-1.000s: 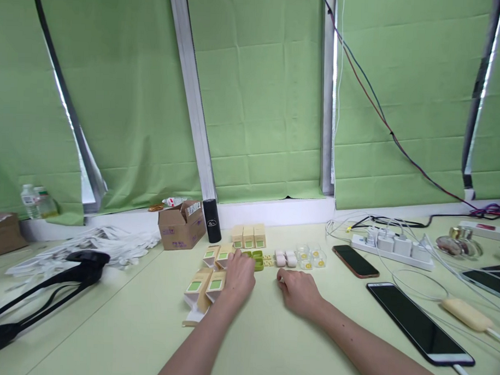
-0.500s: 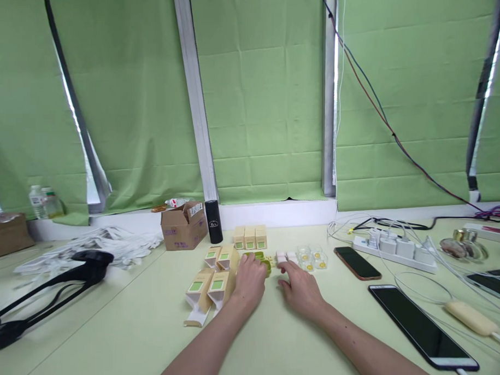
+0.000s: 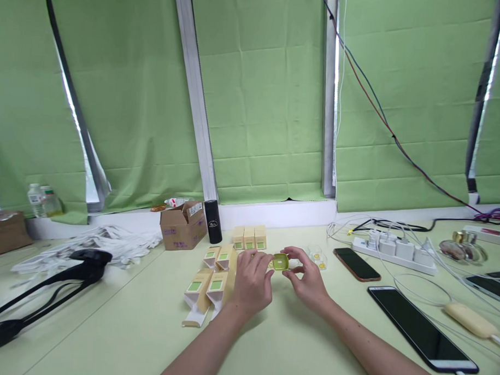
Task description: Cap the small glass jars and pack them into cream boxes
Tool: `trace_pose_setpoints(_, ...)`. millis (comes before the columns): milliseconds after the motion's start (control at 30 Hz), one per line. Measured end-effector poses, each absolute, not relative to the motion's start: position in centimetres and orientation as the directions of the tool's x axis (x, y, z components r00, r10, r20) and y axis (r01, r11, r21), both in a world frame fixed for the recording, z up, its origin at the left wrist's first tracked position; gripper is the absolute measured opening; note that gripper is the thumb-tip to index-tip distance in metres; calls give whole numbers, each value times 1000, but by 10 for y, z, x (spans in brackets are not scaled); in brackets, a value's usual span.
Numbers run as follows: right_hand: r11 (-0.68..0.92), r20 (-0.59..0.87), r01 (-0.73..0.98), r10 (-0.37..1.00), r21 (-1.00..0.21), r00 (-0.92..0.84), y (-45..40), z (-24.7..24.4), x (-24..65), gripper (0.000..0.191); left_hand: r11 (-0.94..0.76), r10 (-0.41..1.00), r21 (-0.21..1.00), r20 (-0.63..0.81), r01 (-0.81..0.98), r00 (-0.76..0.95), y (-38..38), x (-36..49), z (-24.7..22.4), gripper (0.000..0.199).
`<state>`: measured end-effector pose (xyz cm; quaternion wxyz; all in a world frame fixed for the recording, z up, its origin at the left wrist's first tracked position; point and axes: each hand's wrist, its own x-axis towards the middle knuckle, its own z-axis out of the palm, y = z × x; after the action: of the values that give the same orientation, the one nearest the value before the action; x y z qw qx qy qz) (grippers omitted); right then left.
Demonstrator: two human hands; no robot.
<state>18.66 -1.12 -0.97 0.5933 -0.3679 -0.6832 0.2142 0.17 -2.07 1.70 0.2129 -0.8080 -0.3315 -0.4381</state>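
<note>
A small olive-green case (image 3: 280, 261), its hollow inside facing me, is held up between the thumb and fingers of my right hand (image 3: 308, 280). Close against its left side, my left hand (image 3: 253, 280) is closed with thumb and fingers pinched together; what lies between them is hidden. Left of that hand stand several small cream boxes with green labels (image 3: 217, 285), the front ones with white flaps folded out. Behind my right hand, clear round containers with yellow centres (image 3: 319, 261) are partly covered.
Three more cream boxes (image 3: 250, 238) stand at the back, near a black cylinder (image 3: 213, 222) and a cardboard carton (image 3: 183, 226). To the right lie two phones (image 3: 357, 263), a white power strip (image 3: 395, 253) and loose cables. White strips (image 3: 92, 247) and a black strap-like frame (image 3: 49, 290) occupy the left.
The green case has come off the table and moved right, into my right hand's grip. My right hand has closed from a looser pose; my left hand has shifted slightly toward it.
</note>
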Motion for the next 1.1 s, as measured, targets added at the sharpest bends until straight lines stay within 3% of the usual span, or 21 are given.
trace_pose_setpoints(200, 658, 666, 129, 745, -742, 30, -19, -7, 182, 34, -792, 304, -3, 864, 610, 400, -13, -3, 16, 40)
trace_pose_setpoints(467, 643, 641, -26, 766, -766, 51, -19, -9, 179, 32, -794, 346, 95, 883, 601, 318, -10, -1, 10, 35)
trace_pose_setpoints(667, 661, 664, 70, 746, -747, 45, -20, -11, 180, 36, -773, 464, 299, 868, 560, 176, -9, 4, 7, 26)
trace_pose_setpoints(867, 656, 675, 195, 736, -729, 48, -21, -14, 177, 44, -683, 644, 540, 763, 492, 58, -12, 9, 9, 23)
trace_pose_setpoints(1100, 633, 660, 232, 749, -739, 62, -22, -14, 173, 39, -630, 707, 582, 704, 515, 68, -16, 12, 10, 31)
